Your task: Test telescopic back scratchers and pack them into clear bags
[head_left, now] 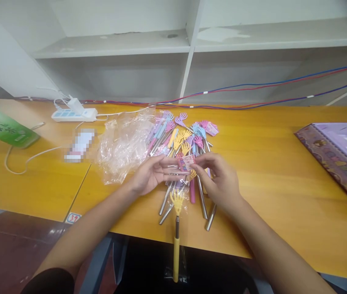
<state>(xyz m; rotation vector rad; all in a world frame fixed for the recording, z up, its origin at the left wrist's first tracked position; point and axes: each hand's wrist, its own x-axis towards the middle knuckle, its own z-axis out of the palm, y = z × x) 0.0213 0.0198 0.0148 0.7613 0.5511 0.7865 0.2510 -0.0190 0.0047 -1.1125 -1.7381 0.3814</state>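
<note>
A small pink printed card [186, 163] is pinched between the thumb and fingers of my right hand [219, 179]. My left hand [151, 173] lies palm up with fingers spread, its fingertips by the card's left side. Below both hands, a yellow hand-shaped back scratcher [176, 253] in clear film points toward me, its handle past the table edge. Behind and under my hands lies a pile of pink, blue, purple and yellow scratchers [185, 139] with metal rods. Another pink card [211, 128] rests at the pile's right.
Clear plastic bags [121, 147] lie left of the pile. Farther left are a blurred phone [80, 145], a white power strip [75, 116] with cables and a green bottle [8, 128]. A purple printed box [338, 163] sits at right, with shelves [115, 47] behind.
</note>
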